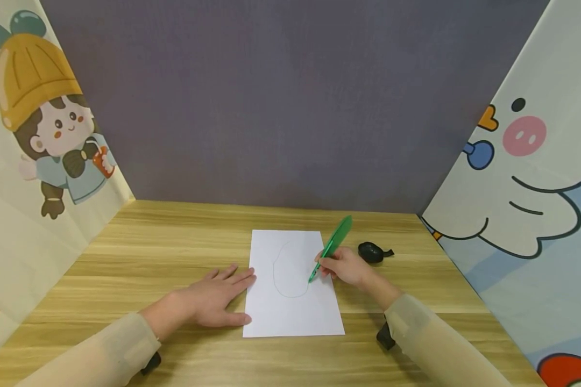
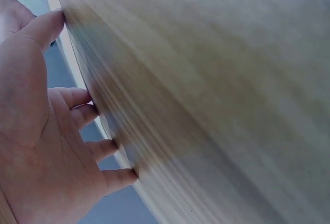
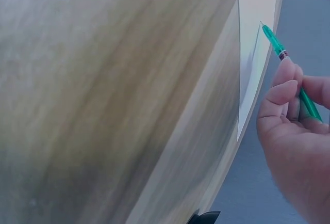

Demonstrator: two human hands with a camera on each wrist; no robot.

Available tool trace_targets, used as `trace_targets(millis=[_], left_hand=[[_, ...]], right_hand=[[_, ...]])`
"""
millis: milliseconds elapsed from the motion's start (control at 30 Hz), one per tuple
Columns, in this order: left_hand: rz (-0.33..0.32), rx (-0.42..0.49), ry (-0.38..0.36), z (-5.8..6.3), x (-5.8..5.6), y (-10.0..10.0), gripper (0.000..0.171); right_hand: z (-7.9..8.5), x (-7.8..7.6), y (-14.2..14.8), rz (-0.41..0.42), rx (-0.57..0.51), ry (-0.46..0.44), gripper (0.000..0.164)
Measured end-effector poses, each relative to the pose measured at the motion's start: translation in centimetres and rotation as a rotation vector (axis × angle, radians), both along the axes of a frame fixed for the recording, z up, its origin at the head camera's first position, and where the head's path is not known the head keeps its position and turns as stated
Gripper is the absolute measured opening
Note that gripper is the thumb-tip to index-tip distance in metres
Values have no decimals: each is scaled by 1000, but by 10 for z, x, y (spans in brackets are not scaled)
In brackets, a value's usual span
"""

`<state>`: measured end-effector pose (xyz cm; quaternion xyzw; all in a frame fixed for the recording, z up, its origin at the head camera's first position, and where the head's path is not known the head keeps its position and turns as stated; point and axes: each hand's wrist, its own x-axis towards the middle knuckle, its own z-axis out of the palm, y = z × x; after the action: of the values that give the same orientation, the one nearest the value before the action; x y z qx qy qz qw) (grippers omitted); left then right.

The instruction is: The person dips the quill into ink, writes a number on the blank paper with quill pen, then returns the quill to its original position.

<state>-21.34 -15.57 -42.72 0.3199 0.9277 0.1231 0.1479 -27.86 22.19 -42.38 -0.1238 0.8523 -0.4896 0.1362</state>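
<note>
A sheet of white paper (image 1: 292,317) lies on the table, bearing a thin curved line like an open U. My right hand (image 1: 346,266) pinches a green pen (image 1: 336,236) with a broad, leaf-like upper end. The pen leans up and to the right, its tip at the right end of the drawn line. In the right wrist view the green pen (image 3: 273,41) shows between thumb and fingers, its tip at the paper (image 3: 252,53). My left hand (image 1: 218,298) rests flat with fingers spread, its fingertips and thumb at the paper's left edge.
A small black object with a short tail (image 1: 374,252) lies on the wooden table (image 1: 184,231) just beyond my right hand. A dark grey panel (image 1: 271,107) rises behind the table. Cartoon-printed walls (image 1: 9,215) flank both sides.
</note>
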Motion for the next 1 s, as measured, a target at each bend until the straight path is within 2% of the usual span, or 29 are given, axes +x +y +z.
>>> trace_targets(millis=[1000], left_hand=[[-14,14,-16,3,2,-1,99]], right_hand=[[1,-4,-6,-44,23,42,29]])
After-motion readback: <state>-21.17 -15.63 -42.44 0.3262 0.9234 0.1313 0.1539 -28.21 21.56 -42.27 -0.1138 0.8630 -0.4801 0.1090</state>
